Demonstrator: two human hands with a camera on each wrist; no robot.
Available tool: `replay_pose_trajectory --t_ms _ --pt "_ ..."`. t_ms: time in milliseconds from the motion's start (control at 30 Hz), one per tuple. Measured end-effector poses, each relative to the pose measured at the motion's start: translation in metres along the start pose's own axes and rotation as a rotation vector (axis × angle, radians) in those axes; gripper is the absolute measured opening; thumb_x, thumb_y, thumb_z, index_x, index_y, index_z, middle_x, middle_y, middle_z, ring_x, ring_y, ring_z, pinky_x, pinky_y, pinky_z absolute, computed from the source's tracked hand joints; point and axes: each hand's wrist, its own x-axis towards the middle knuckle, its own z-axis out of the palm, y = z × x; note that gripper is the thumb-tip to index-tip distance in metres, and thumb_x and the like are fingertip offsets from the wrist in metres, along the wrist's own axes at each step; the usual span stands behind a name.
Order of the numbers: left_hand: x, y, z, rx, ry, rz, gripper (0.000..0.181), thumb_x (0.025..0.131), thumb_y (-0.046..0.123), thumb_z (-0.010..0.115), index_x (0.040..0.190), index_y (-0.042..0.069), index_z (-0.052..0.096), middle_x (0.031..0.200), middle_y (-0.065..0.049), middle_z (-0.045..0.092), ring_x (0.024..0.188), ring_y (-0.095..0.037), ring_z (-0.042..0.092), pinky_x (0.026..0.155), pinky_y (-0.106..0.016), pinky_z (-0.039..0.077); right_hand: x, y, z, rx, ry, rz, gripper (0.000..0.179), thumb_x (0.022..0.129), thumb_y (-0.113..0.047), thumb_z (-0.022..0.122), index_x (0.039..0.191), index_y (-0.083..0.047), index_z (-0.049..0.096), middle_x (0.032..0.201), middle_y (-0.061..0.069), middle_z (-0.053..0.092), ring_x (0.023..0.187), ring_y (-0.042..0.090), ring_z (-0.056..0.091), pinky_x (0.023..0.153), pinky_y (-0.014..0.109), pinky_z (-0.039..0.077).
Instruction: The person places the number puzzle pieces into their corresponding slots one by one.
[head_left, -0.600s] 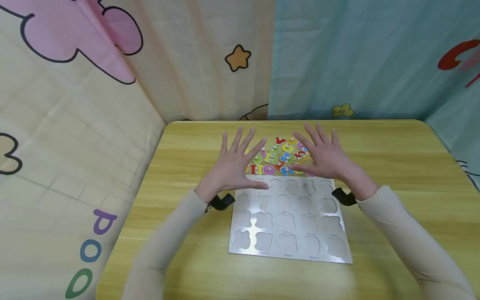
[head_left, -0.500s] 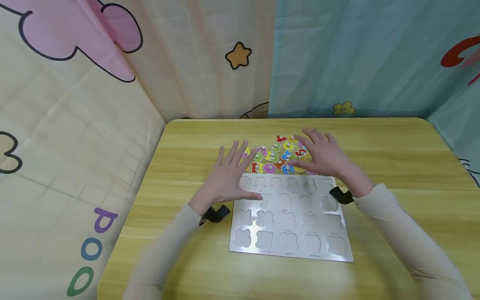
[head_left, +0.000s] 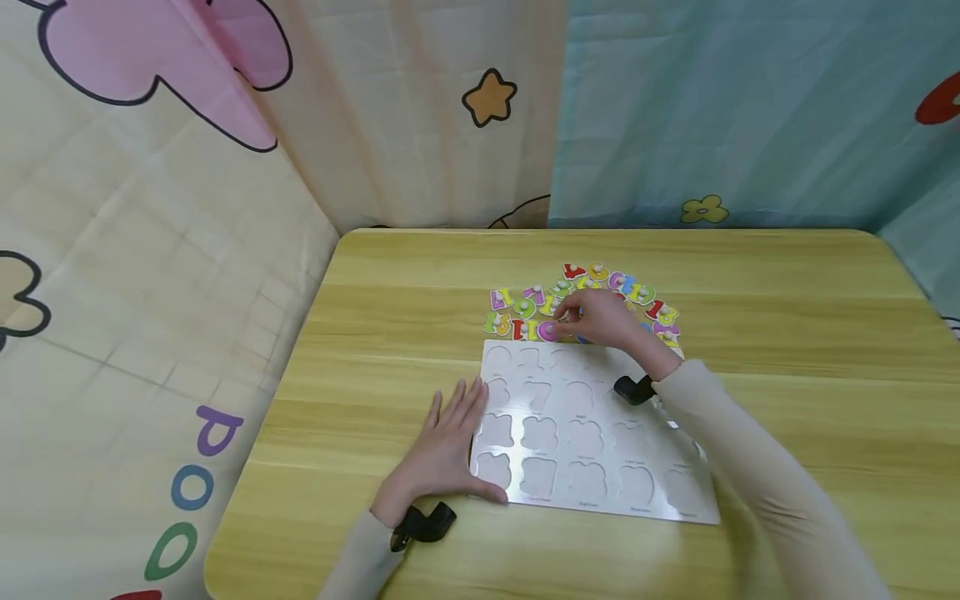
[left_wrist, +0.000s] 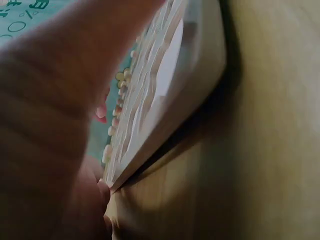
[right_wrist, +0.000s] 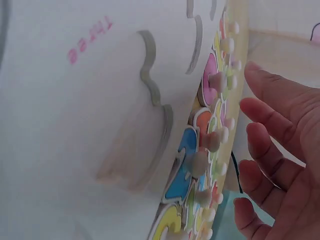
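A white puzzle board [head_left: 525,419] with number-shaped recesses lies on the table. My left hand [head_left: 442,450] rests at its left edge, fingers extended along the side and thumb over the near left corner. In the left wrist view, that hand [left_wrist: 55,115] is dark beside the board's edge [left_wrist: 200,75]. My right hand [head_left: 607,321] hovers over knobbed number pieces behind the board, fingers bent near a pink 0 piece [head_left: 548,332]. The right wrist view shows the fingers [right_wrist: 270,135] loosely curved, apart from the knobs. A blue piece [right_wrist: 181,170] lies below them.
Several colourful number pieces [head_left: 662,312] are crowded along the board's far edge, some hidden by the right hand. The wooden table [head_left: 300,400] extends around them. Patterned curtains [head_left: 420,125] hang behind and at the left. Each wrist wears a black camera [head_left: 425,523].
My left hand has come down and toward me onto the board's left edge. My right hand has moved left and lower over the pieces, with its fingers now bent.
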Motion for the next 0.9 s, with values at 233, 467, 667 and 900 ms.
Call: replay_pose_trajectory --t_ms 233,467,667,900 --pt "-0.003 0.001 0.005 0.03 -0.028 -0.007 0.146 0.05 0.084 0.065 0.151 0.001 0.0 0.158 -0.012 -0.004 0.142 -0.029 -0.006 0.112 -0.051 -0.007 0.006 0.0 0.008 -0.014 -0.084 0.101 0.024 0.083 -0.035 0.074 0.092 -0.012 0.074 0.067 0.001 0.054 0.063 0.02 0.047 0.055 0.031 0.035" --pt "-0.003 0.0 0.008 0.062 -0.021 -0.013 0.146 0.05 0.086 0.064 0.151 0.001 0.001 0.158 -0.012 -0.003 0.143 -0.028 -0.006 0.112 -0.049 -0.006 0.008 0.0 0.013 -0.066 -0.087 0.053 0.017 0.084 -0.03 0.073 0.088 -0.014 0.072 0.065 -0.001 0.052 0.061 0.018 0.046 0.054 0.03 0.032" --pt "-0.001 -0.002 0.009 0.068 -0.014 -0.015 0.146 0.05 0.086 0.064 0.151 0.002 0.001 0.158 -0.011 -0.003 0.143 -0.027 -0.006 0.112 -0.048 -0.006 0.009 -0.001 0.014 -0.07 -0.045 0.045 0.017 0.085 -0.028 0.073 0.086 -0.011 0.07 0.063 -0.001 0.053 0.059 0.018 0.047 0.054 0.031 0.034" --pt "0.001 -0.005 0.01 0.07 -0.011 -0.014 0.146 0.05 0.088 0.061 0.151 0.001 0.001 0.158 -0.011 -0.003 0.143 -0.027 -0.007 0.112 -0.048 -0.007 0.01 -0.016 0.018 -0.003 0.005 0.035 0.019 0.085 -0.029 0.072 0.085 -0.011 0.068 0.064 -0.002 0.055 0.059 0.017 0.048 0.053 0.03 0.037"
